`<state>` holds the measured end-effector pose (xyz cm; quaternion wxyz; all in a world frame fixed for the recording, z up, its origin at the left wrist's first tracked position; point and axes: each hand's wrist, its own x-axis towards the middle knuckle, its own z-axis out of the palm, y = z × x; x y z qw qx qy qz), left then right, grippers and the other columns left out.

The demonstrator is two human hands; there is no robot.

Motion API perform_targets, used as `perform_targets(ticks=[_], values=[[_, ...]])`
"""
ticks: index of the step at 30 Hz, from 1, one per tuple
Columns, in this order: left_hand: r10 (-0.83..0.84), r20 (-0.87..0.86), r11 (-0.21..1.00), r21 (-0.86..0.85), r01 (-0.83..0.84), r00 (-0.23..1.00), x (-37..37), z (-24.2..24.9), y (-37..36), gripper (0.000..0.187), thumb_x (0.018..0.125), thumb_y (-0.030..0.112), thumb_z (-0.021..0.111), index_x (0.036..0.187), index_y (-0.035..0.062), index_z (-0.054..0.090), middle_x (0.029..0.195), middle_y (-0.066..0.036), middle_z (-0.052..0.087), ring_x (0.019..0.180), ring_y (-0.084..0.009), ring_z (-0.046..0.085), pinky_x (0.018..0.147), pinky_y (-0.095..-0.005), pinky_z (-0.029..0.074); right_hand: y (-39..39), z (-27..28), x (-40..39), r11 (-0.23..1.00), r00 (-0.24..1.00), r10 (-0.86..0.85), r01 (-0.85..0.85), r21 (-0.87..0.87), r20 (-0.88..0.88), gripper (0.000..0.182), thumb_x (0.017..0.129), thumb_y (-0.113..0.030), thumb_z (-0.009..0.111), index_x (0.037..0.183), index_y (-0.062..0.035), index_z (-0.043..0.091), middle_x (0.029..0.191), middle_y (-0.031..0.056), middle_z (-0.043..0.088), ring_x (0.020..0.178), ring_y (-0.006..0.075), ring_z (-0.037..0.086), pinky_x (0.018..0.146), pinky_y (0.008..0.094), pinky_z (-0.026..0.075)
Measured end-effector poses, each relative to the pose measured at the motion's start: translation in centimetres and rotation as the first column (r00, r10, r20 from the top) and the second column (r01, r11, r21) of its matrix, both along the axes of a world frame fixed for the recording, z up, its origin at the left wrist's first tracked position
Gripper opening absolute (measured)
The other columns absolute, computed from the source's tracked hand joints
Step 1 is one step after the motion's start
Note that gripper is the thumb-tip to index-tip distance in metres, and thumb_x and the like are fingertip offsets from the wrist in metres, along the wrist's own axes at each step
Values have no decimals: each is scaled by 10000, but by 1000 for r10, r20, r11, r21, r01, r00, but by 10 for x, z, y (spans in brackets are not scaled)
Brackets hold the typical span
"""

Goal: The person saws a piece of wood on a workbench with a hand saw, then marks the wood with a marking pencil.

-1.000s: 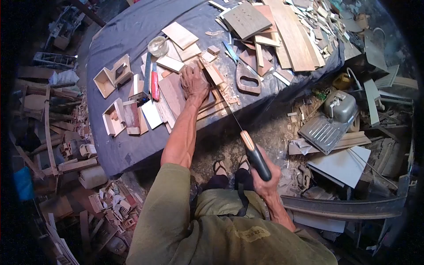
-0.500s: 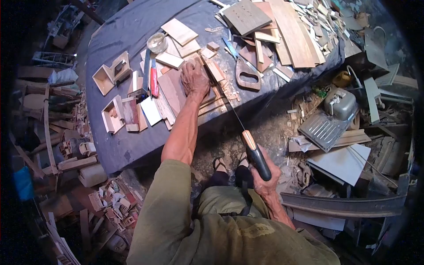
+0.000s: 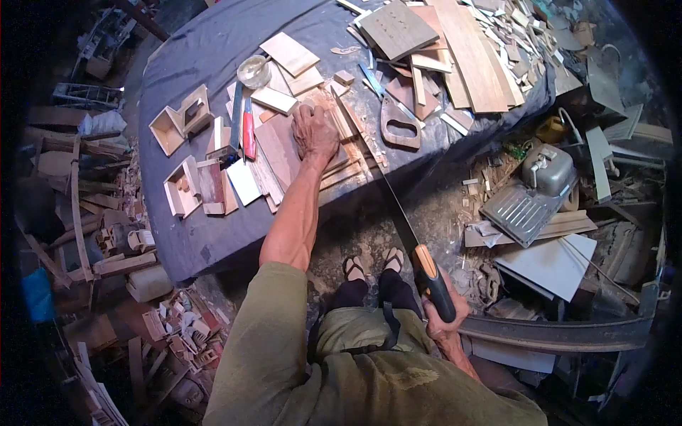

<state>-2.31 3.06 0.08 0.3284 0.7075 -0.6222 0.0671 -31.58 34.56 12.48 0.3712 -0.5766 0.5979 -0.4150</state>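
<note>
My right hand is wrapped round the black and orange handle of a handsaw. The saw's long dark blade slants up and left over the table's front edge, its tip among the wood pieces. My left hand, fingers curled, presses down on a piece of wood just left of the blade. What lies beneath its fingers is partly hidden. Brown boards lie beside that hand, with a pale block just beyond it.
A second handsaw lies on the cloth-covered table. A round jar, a red-handled tool and small wooden boxes sit to the left. Stacked boards fill the right. A metal sink rests beyond the table.
My right hand has drawn the saw back, down and to the right, and the blade has shifted right of the wood. My left hand stays nearly in place.
</note>
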Motion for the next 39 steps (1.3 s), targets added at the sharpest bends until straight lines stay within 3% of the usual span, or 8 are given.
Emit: perform_targets(ticks=[5, 8, 11, 27, 30, 33, 36, 39], values=[[3, -21, 1000, 29, -2, 1000, -2, 6, 3, 173, 788, 98, 569, 932, 35, 641, 1010, -148, 540, 1037, -346, 503, 884, -464, 442, -48, -28, 21, 986, 999, -2, 9, -169, 42, 625, 739, 33, 667, 1356, -40, 597, 924, 137, 736, 758, 143, 689, 722, 287, 537], [1, -11, 999, 39, -1, 1000, -2, 6, 7, 192, 778, 93, 569, 952, 43, 631, 1005, -139, 528, 1024, -343, 497, 873, -463, 444, -78, -29, 39, 992, 995, 6, 7, -123, 102, 618, 754, 20, 666, 1363, -61, 597, 930, 139, 732, 743, 131, 673, 699, 284, 530], [18, -6, 993, 113, -18, 1000, -4, 14, 12, 171, 848, 149, 596, 970, 41, 646, 1011, -140, 540, 1071, -344, 512, 868, -478, 454, -93, -32, 49, 999, 990, -5, 9, -30, 144, 621, 757, 13, 664, 1367, -89, 601, 910, 122, 728, 710, 130, 663, 673, 284, 529], [28, -6, 993, 114, -27, 1000, -4, 16, 12, 197, 866, 151, 554, 1011, 56, 645, 1016, -146, 533, 1066, -338, 501, 872, -483, 447, -98, -39, 58, 999, 989, 2, 3, -34, 149, 640, 754, 7, 668, 1381, -98, 593, 901, 120, 726, 708, 141, 673, 674, 295, 536], [23, -40, 997, 79, -20, 999, -4, 13, 9, 177, 802, 76, 573, 970, 50, 622, 979, -138, 518, 1008, -338, 503, 859, -463, 433, -95, -44, 54, 1000, 993, 7, -4, -23, 120, 658, 736, 12, 664, 1381, -100, 595, 915, 125, 728, 721, 145, 676, 685, 300, 538], [37, -23, 996, 84, -35, 999, -3, 12, 9, 168, 869, 131, 542, 973, 60, 652, 992, -132, 537, 1031, -331, 517, 851, -472, 455, -91, -46, 54, 996, 996, 12, -4, -85, 93, 667, 725, 12, 664, 1380, -95, 595, 945, 137, 733, 741, 155, 686, 698, 303, 541], [37, -20, 995, 90, -35, 999, -3, 11, 8, 170, 864, 119, 541, 983, 65, 651, 993, -129, 537, 1029, -329, 517, 847, -470, 459, -87, -42, 53, 1000, 995, 1, 0, -14, 98, 667, 725, 18, 666, 1379, -94, 595, 982, 145, 738, 777, 169, 701, 723, 305, 545], [45, -36, 997, 68, -42, 998, -5, 15, 11, 178, 856, 119, 548, 994, 67, 648, 995, -130, 536, 1028, -334, 516, 849, -467, 461, -86, -42, 53, 998, 996, 19, -13, -68, 93, 665, 728, 27, 664, 1378, -94, 595, 995, 145, 741, 800, 179, 713, 728, 310, 549]])
